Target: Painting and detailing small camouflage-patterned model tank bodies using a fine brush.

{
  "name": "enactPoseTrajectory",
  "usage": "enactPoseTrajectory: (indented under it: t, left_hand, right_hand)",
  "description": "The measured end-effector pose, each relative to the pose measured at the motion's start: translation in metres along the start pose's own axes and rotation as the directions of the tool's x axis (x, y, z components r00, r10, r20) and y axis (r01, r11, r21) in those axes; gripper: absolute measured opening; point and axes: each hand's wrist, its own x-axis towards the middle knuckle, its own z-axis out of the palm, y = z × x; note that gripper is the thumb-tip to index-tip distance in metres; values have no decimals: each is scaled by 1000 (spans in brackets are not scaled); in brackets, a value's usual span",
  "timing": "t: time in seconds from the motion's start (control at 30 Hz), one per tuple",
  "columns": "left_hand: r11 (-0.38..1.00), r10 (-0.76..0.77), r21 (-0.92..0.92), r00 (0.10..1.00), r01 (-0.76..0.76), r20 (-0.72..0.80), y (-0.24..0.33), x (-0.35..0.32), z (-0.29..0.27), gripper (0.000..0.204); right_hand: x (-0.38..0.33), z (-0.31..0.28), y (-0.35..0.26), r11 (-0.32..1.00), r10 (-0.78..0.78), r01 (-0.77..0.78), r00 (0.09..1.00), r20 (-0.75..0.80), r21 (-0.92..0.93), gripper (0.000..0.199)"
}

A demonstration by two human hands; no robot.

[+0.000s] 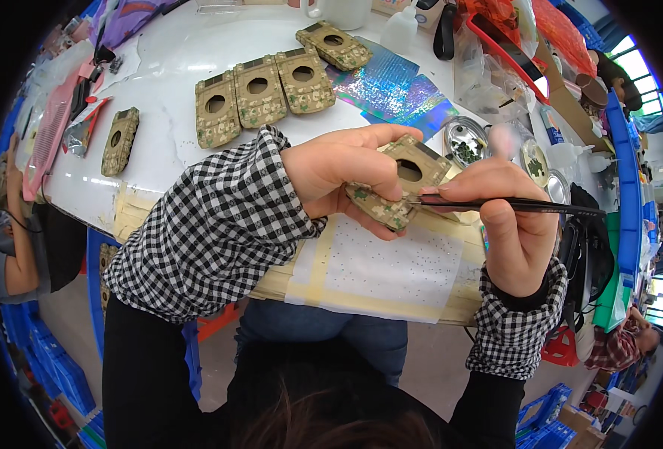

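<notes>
My left hand [339,168] is closed around a camouflage toy tank hull [375,206] with a round hole in its top, tilted above the table edge. My right hand [507,217] grips black tweezers [526,204]. The tweezer tips meet the hull's near side, close to my left thumb. Whether anything small sits between the tips is too fine to make out. Below the hull lies a white sheet [361,258] dotted with tiny specks, bordered by yellowish tape. A round metal dish [451,133] of small dark green pieces stands just beyond my right hand.
Several similar hulls [259,86] stand across the table, one alone [120,142] at the left. Shiny blue holographic sheets [380,78] lie behind the held hull. Plastic bags and a red-edged tray [507,56] crowd the far right. A co-worker's arm [19,239] shows at left.
</notes>
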Motion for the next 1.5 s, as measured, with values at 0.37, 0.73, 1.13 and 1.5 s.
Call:
enactPoseTrajectory:
  t: [0.37,0.73,1.13,1.5]
  left_hand:
    - [1000,1,-2,1000,-1,-10,-1,2,-2,83]
    - [1000,-1,-2,1000,1,-12,-1,1,-1,83]
    - [1000,2,11,1000,-2,-11,-1,1,1,83]
    - [999,13,-33,1000,-13,-3,-1,2,-1,82]
  right_hand:
    - [2,-2,1,994,-61,64,997,36,-86,16]
    - [1,0,1,995,-55,57,998,23,-84,16]
    - [1,-2,2,987,-78,83,996,49,-136,16]
    - [-5,-3,-2,982,87,-64,989,-123,179,45]
